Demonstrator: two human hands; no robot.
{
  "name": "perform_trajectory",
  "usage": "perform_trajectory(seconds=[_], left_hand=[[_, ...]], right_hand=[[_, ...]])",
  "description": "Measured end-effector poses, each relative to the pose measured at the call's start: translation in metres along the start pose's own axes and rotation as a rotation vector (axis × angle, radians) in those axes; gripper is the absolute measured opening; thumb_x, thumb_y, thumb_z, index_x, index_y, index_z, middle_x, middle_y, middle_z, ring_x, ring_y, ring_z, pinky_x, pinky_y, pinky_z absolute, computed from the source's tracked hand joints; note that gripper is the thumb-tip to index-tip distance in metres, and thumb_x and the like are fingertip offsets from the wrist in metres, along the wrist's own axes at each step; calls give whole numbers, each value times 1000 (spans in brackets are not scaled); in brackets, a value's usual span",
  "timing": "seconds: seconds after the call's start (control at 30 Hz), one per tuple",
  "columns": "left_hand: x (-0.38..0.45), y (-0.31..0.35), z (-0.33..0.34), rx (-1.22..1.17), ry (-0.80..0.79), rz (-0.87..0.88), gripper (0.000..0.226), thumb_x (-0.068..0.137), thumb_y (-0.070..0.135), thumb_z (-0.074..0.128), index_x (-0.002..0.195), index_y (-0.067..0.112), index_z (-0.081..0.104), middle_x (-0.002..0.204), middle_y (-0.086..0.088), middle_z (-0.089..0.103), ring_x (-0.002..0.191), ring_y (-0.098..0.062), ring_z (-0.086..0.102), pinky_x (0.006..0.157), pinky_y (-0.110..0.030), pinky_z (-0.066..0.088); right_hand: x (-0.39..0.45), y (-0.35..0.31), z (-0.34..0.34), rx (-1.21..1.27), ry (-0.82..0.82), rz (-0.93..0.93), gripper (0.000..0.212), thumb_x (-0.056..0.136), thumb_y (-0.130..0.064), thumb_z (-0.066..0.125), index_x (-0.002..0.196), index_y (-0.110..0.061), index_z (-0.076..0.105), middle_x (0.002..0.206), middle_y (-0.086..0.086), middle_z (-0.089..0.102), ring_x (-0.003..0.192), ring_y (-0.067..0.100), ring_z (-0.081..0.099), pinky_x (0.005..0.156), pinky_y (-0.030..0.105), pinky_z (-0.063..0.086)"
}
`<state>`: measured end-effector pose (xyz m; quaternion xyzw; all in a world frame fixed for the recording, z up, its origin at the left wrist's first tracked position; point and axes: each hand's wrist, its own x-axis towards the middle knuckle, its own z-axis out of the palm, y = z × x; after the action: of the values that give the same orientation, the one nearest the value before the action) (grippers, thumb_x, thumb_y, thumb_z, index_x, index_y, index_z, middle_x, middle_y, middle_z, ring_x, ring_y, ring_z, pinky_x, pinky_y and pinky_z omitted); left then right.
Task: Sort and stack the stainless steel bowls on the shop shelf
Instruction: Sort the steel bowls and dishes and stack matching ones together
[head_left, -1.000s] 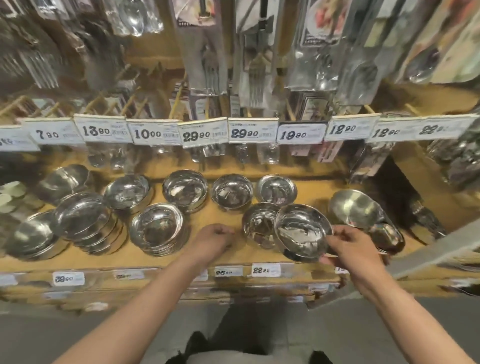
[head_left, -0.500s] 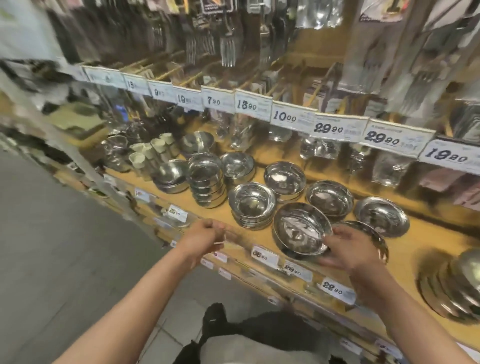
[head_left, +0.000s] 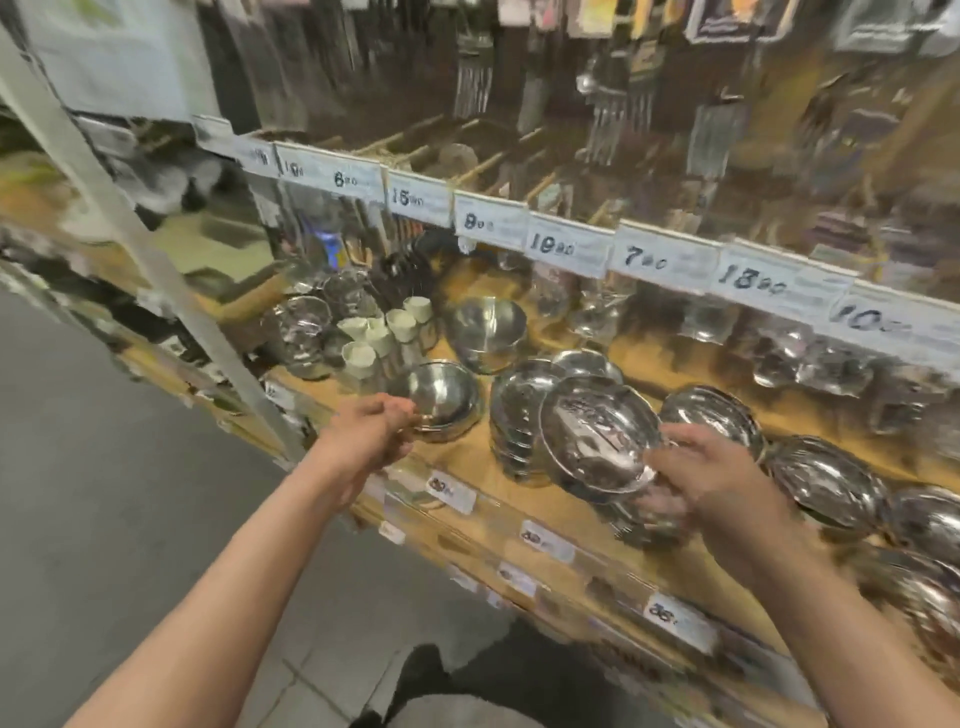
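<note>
Bowls already sit in several stacks along the wooden shelf (head_left: 566, 525), yet sorting looks unfinished: the right hand (head_left: 711, 483) holds a tilted bowl (head_left: 597, 436) beside a tall stack (head_left: 514, 421), while the left hand (head_left: 371, 428) pinches a deeper bowl's (head_left: 441, 397) rim.

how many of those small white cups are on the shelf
5 that I can make out, clustered left of the bowls: one at the back, one, one, one and the nearest. Motion blur may hide more.
</note>
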<state>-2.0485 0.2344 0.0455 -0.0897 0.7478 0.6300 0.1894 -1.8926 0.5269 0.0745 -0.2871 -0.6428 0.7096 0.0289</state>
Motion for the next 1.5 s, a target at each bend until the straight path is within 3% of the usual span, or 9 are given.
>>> perform_trajectory(seconds=[0.37,0.5,0.6,0.7,0.83,0.93,1.03,1.23,1.5], left_hand=[[111,8,3,250,-335,-75,13,96,19,61,95,10,70,91,-7,71,82,-23,66,91,-44,59],[112,23,33,235,-470,-64,17,86,28,61,84,15,72,73,-4,67,75,-19,60,79,-46,58],[112,37,47,246,-555,14,22,78,41,63,73,22,72,63,5,67,64,-15,61,65,-32,53],[116,52,54,200,-614,60,42,87,48,64,96,8,71,78,-4,66,73,-21,59,71,-39,52],[117,63,58,228,-715,139,57,92,47,65,111,-6,65,97,-18,68,83,-30,64,93,-47,56],[120,64,59,242,-693,193,24,91,29,71,98,6,71,91,-7,73,81,-21,70,82,-36,63],[125,59,61,271,-645,211,21,89,16,71,95,-3,67,80,-1,66,69,-14,67,70,-38,63],[128,50,67,320,-609,191,13,86,11,71,98,12,64,89,-2,65,75,-17,66,80,-48,63],[128,45,70,319,-568,166,17,87,14,72,101,8,65,91,-3,67,70,-11,69,71,-34,65]], right_hand=[[-4,9,46,122,423,93,22,93,9,60,92,-13,67,74,2,77,67,15,74,52,27,62],[0,3,51,120,484,63,18,92,7,62,97,-8,70,70,-1,76,64,14,72,56,30,64],[16,-8,66,64,463,46,18,93,3,62,102,-9,70,70,4,77,59,22,72,46,31,59],[37,-20,85,35,423,33,19,92,-2,64,99,-16,74,84,14,79,72,35,73,66,41,49],[60,-25,98,28,393,47,15,91,-2,68,94,-15,75,85,8,80,62,20,76,45,24,54],[71,-24,102,-11,389,56,11,92,-1,67,96,-9,74,88,7,79,71,20,77,55,27,61],[80,-16,105,-49,386,70,19,94,-2,65,112,-5,71,106,14,75,85,25,75,70,36,64],[88,-8,103,-154,410,46,32,93,0,66,125,-6,66,99,15,66,74,18,63,55,22,59],[97,-4,99,-302,473,-7,36,93,-4,68,128,-9,68,97,7,73,75,17,67,54,18,55]])
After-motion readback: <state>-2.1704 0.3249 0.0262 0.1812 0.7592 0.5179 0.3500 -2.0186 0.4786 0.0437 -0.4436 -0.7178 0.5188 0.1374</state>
